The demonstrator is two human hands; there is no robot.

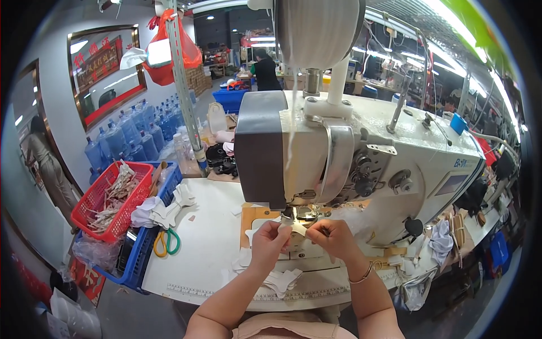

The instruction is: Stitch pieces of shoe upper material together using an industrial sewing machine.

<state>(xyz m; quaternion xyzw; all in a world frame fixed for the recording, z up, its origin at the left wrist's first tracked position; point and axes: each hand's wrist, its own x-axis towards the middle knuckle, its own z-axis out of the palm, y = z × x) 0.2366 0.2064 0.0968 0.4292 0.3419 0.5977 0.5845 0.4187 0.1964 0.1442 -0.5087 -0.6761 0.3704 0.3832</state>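
Note:
My left hand [269, 244] and my right hand [334, 238] are close together under the needle area of a large white and grey sewing machine [316, 152]. Between them stretches a small cream-white cut piece [299, 228], pinched by the fingers of each. Something small and dark shows at my right fingertips; I cannot make out what it is. Loose white cut pieces [279, 281] of similar shape lie on the white table [209, 248] near my left forearm. Lamp light falls on the spot by the presser foot.
To the left, a red basket [148, 189] of small pieces sits on a blue crate [141, 257]. Scissors [167, 243] with yellow and green handles lie beside it. White pieces [182, 198] hang over the crate's edge. Blue water bottles [130, 131] stand behind. A person [264, 70] works farther off.

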